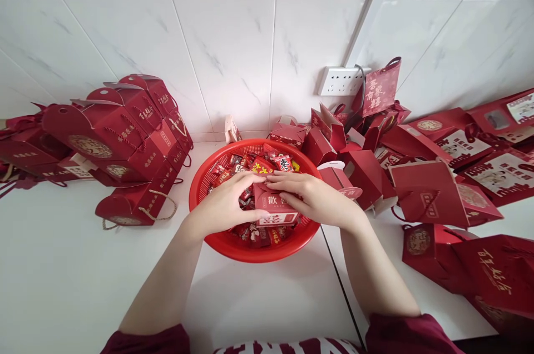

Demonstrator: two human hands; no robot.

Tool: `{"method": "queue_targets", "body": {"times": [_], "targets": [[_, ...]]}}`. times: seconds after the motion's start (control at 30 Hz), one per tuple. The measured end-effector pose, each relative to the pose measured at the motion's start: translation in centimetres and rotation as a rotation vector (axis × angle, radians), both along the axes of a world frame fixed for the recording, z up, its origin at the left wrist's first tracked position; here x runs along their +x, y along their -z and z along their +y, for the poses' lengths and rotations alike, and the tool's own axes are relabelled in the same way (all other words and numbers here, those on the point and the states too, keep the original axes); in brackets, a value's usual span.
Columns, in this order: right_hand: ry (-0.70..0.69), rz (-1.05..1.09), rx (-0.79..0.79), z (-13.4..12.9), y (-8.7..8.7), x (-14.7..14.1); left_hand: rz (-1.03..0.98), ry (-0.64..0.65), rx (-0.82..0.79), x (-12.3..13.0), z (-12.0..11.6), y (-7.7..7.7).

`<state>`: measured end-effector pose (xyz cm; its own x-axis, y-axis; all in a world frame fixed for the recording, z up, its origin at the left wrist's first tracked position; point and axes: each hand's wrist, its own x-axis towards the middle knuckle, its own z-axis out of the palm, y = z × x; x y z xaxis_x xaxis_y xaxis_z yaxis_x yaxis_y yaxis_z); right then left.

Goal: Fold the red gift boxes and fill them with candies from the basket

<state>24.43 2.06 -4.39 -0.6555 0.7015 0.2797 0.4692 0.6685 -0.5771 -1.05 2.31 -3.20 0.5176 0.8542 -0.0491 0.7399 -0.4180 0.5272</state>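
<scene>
A small red gift box (273, 205) with printed characters sits over the candies in a round red plastic basket (254, 255). My left hand (229, 201) grips the box from its left side, thumb along the front and fingers at the top edge. On the box's top and right side lies my right hand (315, 195), its fingers closed together over the lid. Wrapped candies (261, 168) in red, black and yellow fill the basket around the box. The far side of the box is hidden by my fingers.
Red gift boxes with cord handles (142, 131) are stacked at the left. Many more red boxes (429, 193) crowd the right side of the white table (83, 276). A power strip (342, 81) is on the tiled wall behind.
</scene>
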Motion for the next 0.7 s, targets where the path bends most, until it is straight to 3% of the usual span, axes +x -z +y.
{"method": "queue_targets", "body": {"times": [0.33, 0.7], "targets": [[0.016, -0.183, -0.032, 0.3, 1.0, -0.8, 0.182, 0.11, -0.046, 0.2, -1.2, 0.4], [-0.001, -0.127, -0.064, 1.0, 0.9, 0.1, 0.181, -0.045, 0.041, 2.7, -3.1, 0.9]]}}
